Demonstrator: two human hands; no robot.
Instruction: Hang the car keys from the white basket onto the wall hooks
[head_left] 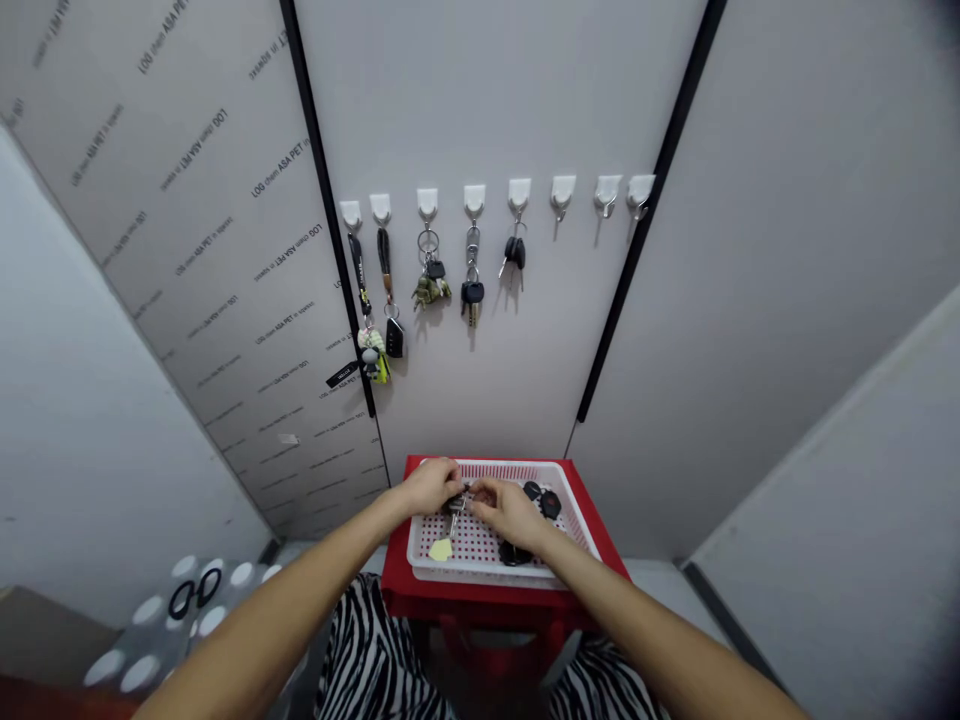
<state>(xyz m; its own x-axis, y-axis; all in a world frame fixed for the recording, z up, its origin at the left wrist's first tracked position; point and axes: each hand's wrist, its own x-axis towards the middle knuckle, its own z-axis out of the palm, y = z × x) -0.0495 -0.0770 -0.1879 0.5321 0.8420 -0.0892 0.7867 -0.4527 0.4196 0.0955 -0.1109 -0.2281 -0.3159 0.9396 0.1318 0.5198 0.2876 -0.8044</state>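
Note:
Over a white plastic basket (415,555), my two hands meet close together at a bunch of keys (456,508). My left hand (435,487) is closed, its fingertips pinching the bunch from the left. My right hand (511,512) has its thumb and fingers closed at the right side of the same bunch; the exact grip is partly hidden. Below the keys is a pale yellow tag (441,549) in the basket; whether it is attached I cannot tell. Black car keys (551,503) lie at the basket's right, and another dark key set (514,553) lies partly under my right wrist.
The basket stands on a red stool-like surface (592,510). On the wall ahead is a row of white hooks (474,200); several carry keys (472,292), while the three at right (606,195) carry none. Bottles with white caps (150,610) stand at lower left.

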